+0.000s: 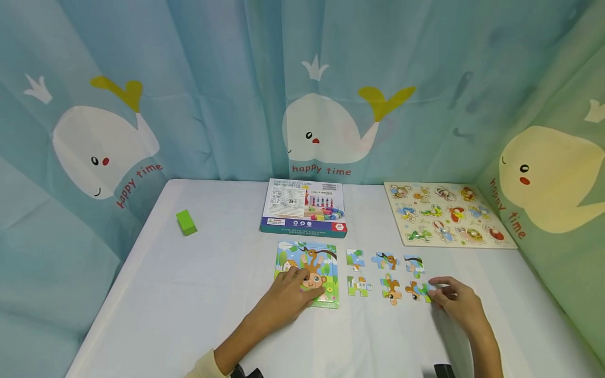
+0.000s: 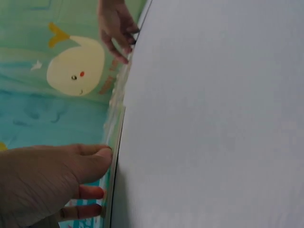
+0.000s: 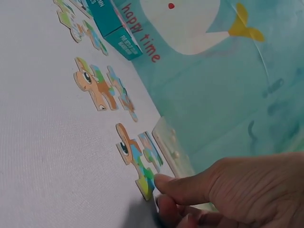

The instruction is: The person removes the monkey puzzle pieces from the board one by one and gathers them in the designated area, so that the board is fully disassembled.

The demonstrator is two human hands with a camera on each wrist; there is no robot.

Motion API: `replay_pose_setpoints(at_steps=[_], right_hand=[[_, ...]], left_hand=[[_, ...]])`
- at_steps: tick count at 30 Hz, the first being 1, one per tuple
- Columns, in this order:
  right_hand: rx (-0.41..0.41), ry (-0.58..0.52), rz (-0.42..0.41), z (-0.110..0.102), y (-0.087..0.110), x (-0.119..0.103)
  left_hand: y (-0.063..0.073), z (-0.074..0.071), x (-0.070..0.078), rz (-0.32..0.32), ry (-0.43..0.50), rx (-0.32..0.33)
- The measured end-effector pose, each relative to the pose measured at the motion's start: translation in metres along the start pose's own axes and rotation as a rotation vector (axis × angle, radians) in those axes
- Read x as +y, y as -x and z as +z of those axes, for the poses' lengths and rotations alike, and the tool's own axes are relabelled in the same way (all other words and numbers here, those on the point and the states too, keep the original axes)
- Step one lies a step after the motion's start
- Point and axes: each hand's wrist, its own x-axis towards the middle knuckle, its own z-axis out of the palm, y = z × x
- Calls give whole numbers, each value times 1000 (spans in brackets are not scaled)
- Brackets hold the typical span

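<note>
My left hand [image 1: 285, 295] rests on a monkey picture puzzle board [image 1: 332, 273], fingertips and thumb touching its face; the hand covers part of the picture. In the left wrist view the board appears edge-on beside the fingers. At the right, my right hand [image 1: 460, 304] pinches the green edge of a puzzle piece [image 1: 416, 290] between thumb and finger, the piece lying flat on the table. Nearby lie several other loose pieces in two rows, among them a monkey-face piece [image 1: 392, 289], a house piece [image 1: 358, 286] and a branch piece [image 1: 414, 265].
Behind the board lies a boxed toy set [image 1: 302, 207]. A wooden insect peg board [image 1: 444, 215] sits at the back right. On the left of the white table [image 1: 189, 294] is a green block [image 1: 186, 222]. Whale-print curtains [image 1: 227, 105] surround the table.
</note>
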Motion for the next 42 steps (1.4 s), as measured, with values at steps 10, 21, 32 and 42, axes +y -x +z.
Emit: replay_pose_setpoints(at_steps=[10,21,32,42], right_hand=[[92,61,-179,1,-5,-26],[-265,19,-640,33,-29,-125],[-628,-1,-947,101,-55,-200],[-717,49,-949,133,-55,-216]], left_hand=[[2,-5,38,14,-140,-4],[5,0,59,-68,-178,-44],[6,-1,63,-87,-206,-114],[5,-2,64,-67,-223,-55]])
